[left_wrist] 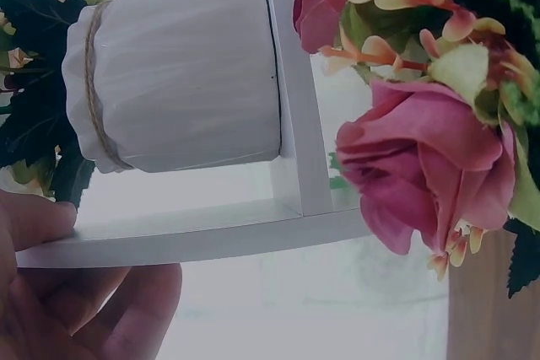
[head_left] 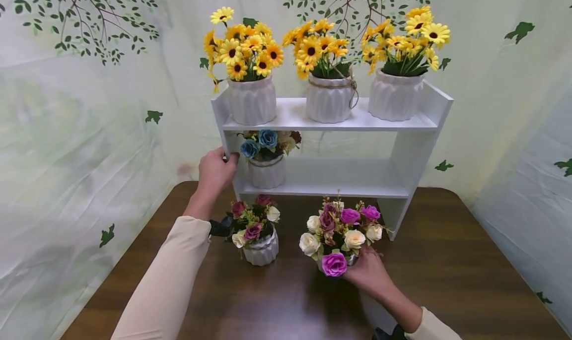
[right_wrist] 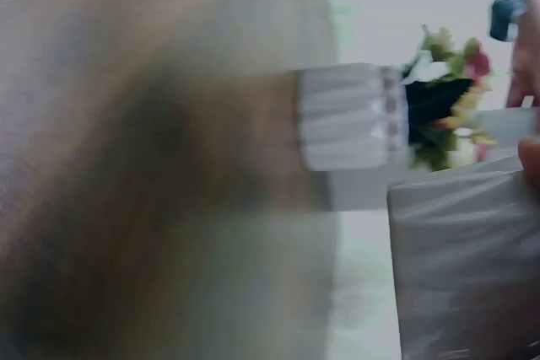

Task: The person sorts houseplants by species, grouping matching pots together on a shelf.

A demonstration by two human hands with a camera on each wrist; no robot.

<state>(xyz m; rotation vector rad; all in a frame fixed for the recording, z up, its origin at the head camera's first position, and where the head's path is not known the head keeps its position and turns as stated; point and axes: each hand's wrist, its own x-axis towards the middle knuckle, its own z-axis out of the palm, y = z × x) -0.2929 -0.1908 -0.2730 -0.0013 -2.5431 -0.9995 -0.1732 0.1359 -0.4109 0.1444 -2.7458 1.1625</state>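
Note:
My left hand (head_left: 216, 171) grips the left side panel of a white two-tier shelf (head_left: 344, 176). In the left wrist view its thumb (left_wrist: 38, 218) lies on one side of the panel and the fingers (left_wrist: 135, 314) on the other. My right hand (head_left: 371, 275) holds a white pot of magenta, cream and mauve roses (head_left: 354, 239) in front of the shelf. In the right wrist view this pot (right_wrist: 464, 259) appears lifted off the table; most of the hand is out of that frame. A similar pot of red and cream roses (head_left: 261, 248) stands on the table, left of it.
Three pots of yellow daisies (head_left: 252, 102) line the upper tier; the middle one (head_left: 329, 99) has twine around its rim. A twine-tied pot of blue roses (head_left: 267, 173) stands at the left of the lower tier. Everything rests on a brown wooden table (head_left: 447, 260) before leaf-print cloth (head_left: 178, 82).

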